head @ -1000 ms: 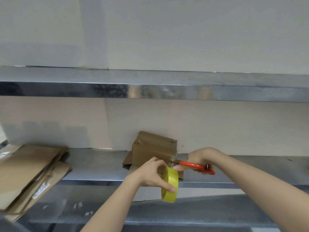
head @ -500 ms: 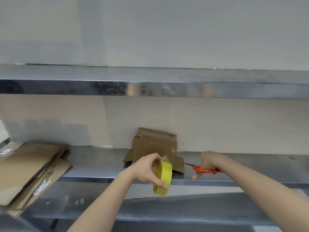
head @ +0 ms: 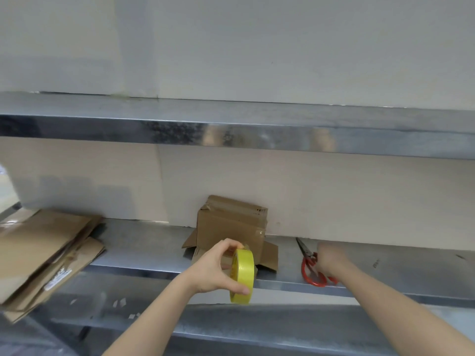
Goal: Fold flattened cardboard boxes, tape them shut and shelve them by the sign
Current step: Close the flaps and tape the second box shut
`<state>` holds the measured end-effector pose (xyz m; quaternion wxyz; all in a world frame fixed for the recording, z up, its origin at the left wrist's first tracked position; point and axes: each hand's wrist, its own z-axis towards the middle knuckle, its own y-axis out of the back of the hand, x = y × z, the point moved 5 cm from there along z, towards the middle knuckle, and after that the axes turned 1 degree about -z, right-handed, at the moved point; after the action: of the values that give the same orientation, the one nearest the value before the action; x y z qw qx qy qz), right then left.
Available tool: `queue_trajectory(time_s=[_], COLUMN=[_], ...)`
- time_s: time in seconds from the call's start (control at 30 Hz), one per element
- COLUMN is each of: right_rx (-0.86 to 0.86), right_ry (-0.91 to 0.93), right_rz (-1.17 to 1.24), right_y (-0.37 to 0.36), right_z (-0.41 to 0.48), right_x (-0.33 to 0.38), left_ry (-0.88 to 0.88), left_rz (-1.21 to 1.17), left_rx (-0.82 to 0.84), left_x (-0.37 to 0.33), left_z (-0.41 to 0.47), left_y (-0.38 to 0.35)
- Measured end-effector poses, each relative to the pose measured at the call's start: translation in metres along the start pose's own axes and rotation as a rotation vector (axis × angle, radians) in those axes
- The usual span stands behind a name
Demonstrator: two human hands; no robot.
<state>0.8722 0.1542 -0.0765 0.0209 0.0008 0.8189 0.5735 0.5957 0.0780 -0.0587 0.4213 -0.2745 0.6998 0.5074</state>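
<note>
A small brown cardboard box (head: 231, 224) stands folded on the middle metal shelf (head: 144, 245), against the back wall, with its lower flaps spread out on the shelf. In front of the box, my left hand (head: 213, 271) grips a yellow tape roll (head: 243, 276) on edge. Red-handled scissors (head: 307, 263) lie flat on the shelf to the right of the box, blades pointing toward the wall. My right hand (head: 329, 260) is blurred and sits at the scissors' handles; its grip cannot be made out.
A stack of flattened cardboard boxes (head: 38, 255) lies at the left end of the shelf, hanging over the front edge. An upper metal shelf (head: 231, 129) runs overhead. A lower shelf (head: 257, 327) below carries small paper scraps.
My right hand carried the scissors away from the box to the right, and they now lie on the shelf. My left hand pulled the tape roll slightly back from the box.
</note>
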Motion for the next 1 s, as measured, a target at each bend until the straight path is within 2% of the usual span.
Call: queue_trajectory(time_s=[0.1,0.2,0.27,0.33,0.47,0.63,1.0], right_rx=[-0.207,-0.391,-0.42,-0.397,-0.316,-0.33,-0.302], right_ry=[0.168,0.483,0.681,0.785,0.787,0.813,0.764], right_rz=[0.236,0.54,0.629,0.575,0.376,0.171,-0.079], right_y=[0.018,0.058,0.078,0.084,0.074,0.072,0.078], right_z=[0.009,-0.003,-0.015,-0.019,-0.01,-0.012,-0.015], right_x=[0.015,0.049,0.072,0.085,0.094,0.103,0.131], left_ry=[0.01,0.027,0.025,0.032,0.08,0.103,0.12], left_rz=[-0.036,-0.067,-0.082,-0.13,-0.24,-0.273,-0.306], left_rx=[-0.017,-0.041,-0.062,-0.095,-0.152,-0.173,-0.265], left_x=[0.0,-0.001,-0.003,-0.005,-0.01,-0.016,-0.011], left_z=[-0.001,-0.006,-0.008,-0.011,-0.02,-0.028,-0.044], left_y=[0.003,0.005,0.006,0.008,0.013,0.015,0.016])
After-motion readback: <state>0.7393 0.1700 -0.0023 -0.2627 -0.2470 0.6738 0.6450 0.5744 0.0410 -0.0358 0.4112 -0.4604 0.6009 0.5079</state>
